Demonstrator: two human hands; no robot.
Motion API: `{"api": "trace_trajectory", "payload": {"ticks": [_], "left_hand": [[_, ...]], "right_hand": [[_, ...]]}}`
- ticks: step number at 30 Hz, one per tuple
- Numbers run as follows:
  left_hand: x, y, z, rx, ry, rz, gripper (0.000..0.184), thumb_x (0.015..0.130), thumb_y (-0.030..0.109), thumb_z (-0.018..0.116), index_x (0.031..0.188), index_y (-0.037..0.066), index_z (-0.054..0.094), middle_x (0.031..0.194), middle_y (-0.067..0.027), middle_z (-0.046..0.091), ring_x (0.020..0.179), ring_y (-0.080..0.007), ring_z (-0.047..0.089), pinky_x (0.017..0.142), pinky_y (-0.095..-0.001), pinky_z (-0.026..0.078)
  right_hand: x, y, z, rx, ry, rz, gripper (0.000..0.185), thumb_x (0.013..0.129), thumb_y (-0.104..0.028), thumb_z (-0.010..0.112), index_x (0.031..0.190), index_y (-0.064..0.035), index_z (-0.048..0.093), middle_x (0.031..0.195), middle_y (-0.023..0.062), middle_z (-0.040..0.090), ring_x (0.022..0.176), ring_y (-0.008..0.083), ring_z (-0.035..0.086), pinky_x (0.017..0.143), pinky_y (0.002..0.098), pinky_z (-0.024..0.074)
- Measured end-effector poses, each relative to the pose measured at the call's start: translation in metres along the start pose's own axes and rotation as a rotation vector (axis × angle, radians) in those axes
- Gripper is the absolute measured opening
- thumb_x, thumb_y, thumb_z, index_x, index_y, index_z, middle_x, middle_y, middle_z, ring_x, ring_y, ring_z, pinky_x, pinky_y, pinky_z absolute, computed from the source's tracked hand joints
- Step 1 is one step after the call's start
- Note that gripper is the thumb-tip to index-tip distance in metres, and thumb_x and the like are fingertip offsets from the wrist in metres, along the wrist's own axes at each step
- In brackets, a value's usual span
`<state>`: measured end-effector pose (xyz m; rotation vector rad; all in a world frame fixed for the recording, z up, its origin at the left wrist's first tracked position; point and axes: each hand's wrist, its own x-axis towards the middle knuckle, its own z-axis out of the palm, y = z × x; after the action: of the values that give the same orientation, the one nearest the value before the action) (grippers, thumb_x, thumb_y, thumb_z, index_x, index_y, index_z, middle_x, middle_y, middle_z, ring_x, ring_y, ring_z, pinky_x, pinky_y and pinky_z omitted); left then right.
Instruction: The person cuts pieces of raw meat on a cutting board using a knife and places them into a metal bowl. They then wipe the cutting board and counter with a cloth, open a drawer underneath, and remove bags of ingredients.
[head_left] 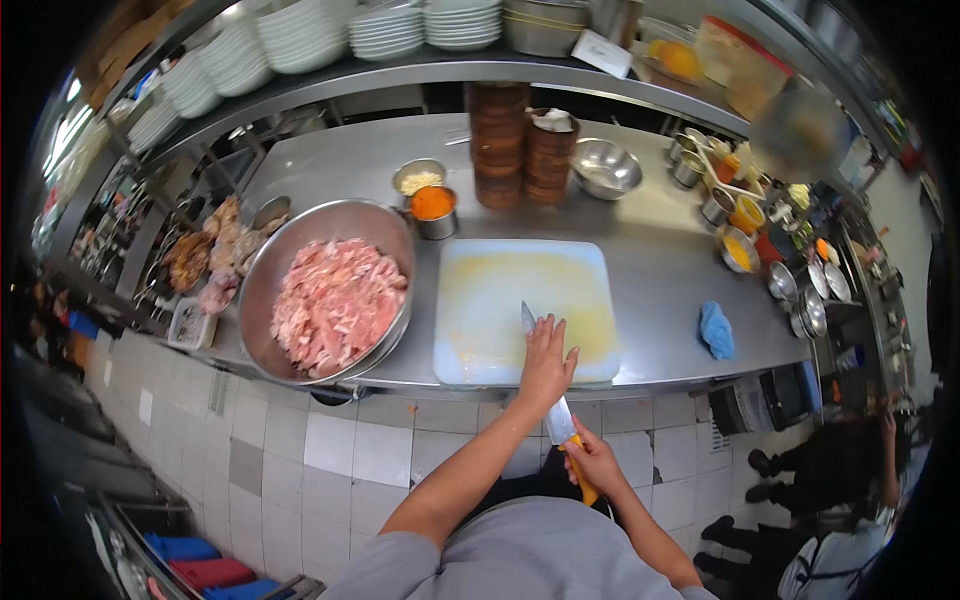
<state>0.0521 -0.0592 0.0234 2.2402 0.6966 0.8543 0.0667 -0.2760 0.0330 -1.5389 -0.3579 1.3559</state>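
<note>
I see the knife (560, 425) crossing the near edge of the cutting board (480, 300), right hand (594, 462) wrapped round its handle (587, 489), seemingly the safest hold; left hand (546, 362) extends over the blade, likely stiff and slick.

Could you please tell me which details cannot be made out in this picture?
All in the head view:
- Knife: the left hand covers the middle of its blade, and the right hand part of its yellow handle.
- Large steel bowl: raw meat hides its bottom.
- Roundish object at upper right: too blurred to name.
- Plate stack: the top edge cuts it off.
</note>
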Motion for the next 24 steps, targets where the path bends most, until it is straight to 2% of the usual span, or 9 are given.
{"api": "trace_trajectory", "payload": {"ticks": [1, 7, 13, 17, 19, 20, 22, 23, 24], "left_hand": [[0.003, 0.010, 0.009, -0.015, -0.037, 0.026, 0.059, 0.100, 0.031, 0.062, 0.145, -0.003, 0.045, 0.154, -0.0304, 0.039, 0.148, -0.0472, 0.031, 0.121, -0.0598, 0.024], [0.030, 0.083, 0.071, -0.211, -0.238, 0.221, 0.062, 0.098, 0.038, 0.064, 0.146, 0.003, 0.048, 0.157, -0.0257, 0.037, 0.149, -0.0445, 0.030, 0.120, -0.0627, 0.022], [0.071, 0.153, 0.134, -0.219, -0.404, 0.502, 0.062, 0.096, 0.037, 0.065, 0.147, 0.007, 0.049, 0.159, -0.0210, 0.037, 0.151, -0.0424, 0.027, 0.120, -0.0677, 0.010], [0.109, 0.191, 0.188, -0.276, -0.437, 0.598, 0.061, 0.096, 0.035, 0.064, 0.148, 0.008, 0.049, 0.159, -0.0203, 0.037, 0.151, -0.0438, 0.027, 0.121, -0.0651, 0.009], [0.128, 0.197, 0.219, -0.334, -0.318, 0.503, 0.060, 0.096, 0.034, 0.064, 0.148, 0.008, 0.048, 0.159, -0.0219, 0.037, 0.150, -0.0458, 0.026, 0.122, -0.0640, 0.011], [0.133, 0.197, 0.234, -0.342, -0.346, 0.517, 0.060, 0.096, 0.034, 0.064, 0.148, 0.008, 0.048, 0.159, -0.0219, 0.037, 0.150, -0.0458, 0.026, 0.122, -0.0640, 0.011], [0.141, 0.191, 0.270, -0.416, -0.286, 0.317, 0.063, 0.095, 0.034, 0.066, 0.148, 0.007, 0.048, 0.157, -0.0253, 0.038, 0.148, -0.0485, 0.028, 0.121, -0.0634, 0.015], [0.138, 0.182, 0.293, -0.422, -0.295, 0.328, 0.063, 0.095, 0.034, 0.066, 0.148, 0.007, 0.048, 0.157, -0.0253, 0.038, 0.148, -0.0485, 0.028, 0.121, -0.0634, 0.015], [0.131, 0.167, 0.318, -0.252, -0.368, 0.312, 0.065, 0.093, 0.035, 0.069, 0.147, 0.006, 0.048, 0.156, -0.0264, 0.038, 0.147, -0.0497, 0.028, 0.120, -0.0639, 0.017]], "right_hand": [[-0.005, 0.001, -0.008, 0.015, 0.031, -0.005, 0.064, 0.105, -0.018, 0.059, 0.162, -0.0253, 0.031, 0.077, 0.0025, 0.058, 0.055, 0.0108, 0.056, 0.050, 0.0267, 0.0500], [-0.040, -0.005, -0.058, 0.191, 0.199, -0.062, 0.064, 0.105, -0.017, 0.058, 0.162, -0.0282, 0.030, 0.076, 0.0027, 0.059, 0.054, 0.0115, 0.056, 0.048, 0.0263, 0.0487], [-0.061, -0.009, -0.125, 0.328, 0.355, -0.119, 0.063, 0.106, -0.021, 0.059, 0.161, -0.0318, 0.031, 0.075, 0.0025, 0.059, 0.054, 0.0107, 0.056, 0.048, 0.0262, 0.0493], [-0.077, -0.020, -0.186, 0.411, 0.410, -0.153, 0.061, 0.106, -0.021, 0.057, 0.161, -0.0297, 0.031, 0.076, 0.0030, 0.058, 0.055, 0.0100, 0.057, 0.050, 0.0258, 0.0503], [-0.087, -0.026, -0.224, 0.437, 0.452, -0.166, 0.061, 0.107, -0.019, 0.055, 0.162, -0.0286, 0.030, 0.076, 0.0038, 0.059, 0.054, 0.0099, 0.057, 0.050, 0.0261, 0.0503], [-0.094, -0.028, -0.243, 0.453, 0.477, -0.162, 0.061, 0.107, -0.020, 0.056, 0.161, -0.0297, 0.031, 0.076, 0.0032, 0.059, 0.055, 0.0104, 0.057, 0.050, 0.0260, 0.0501], [-0.108, -0.032, -0.274, 0.483, 0.515, -0.165, 0.062, 0.106, -0.022, 0.058, 0.161, -0.0308, 0.031, 0.077, 0.0025, 0.059, 0.056, 0.0109, 0.057, 0.050, 0.0260, 0.0498], [-0.117, -0.035, -0.291, 0.523, 0.569, -0.173, 0.062, 0.106, -0.021, 0.057, 0.161, -0.0309, 0.031, 0.077, 0.0029, 0.059, 0.056, 0.0112, 0.057, 0.050, 0.0263, 0.0497], [-0.125, -0.035, -0.310, 0.557, 0.621, -0.181, 0.062, 0.106, -0.021, 0.057, 0.161, -0.0310, 0.031, 0.078, 0.0032, 0.059, 0.056, 0.0115, 0.057, 0.050, 0.0265, 0.0495]]}}
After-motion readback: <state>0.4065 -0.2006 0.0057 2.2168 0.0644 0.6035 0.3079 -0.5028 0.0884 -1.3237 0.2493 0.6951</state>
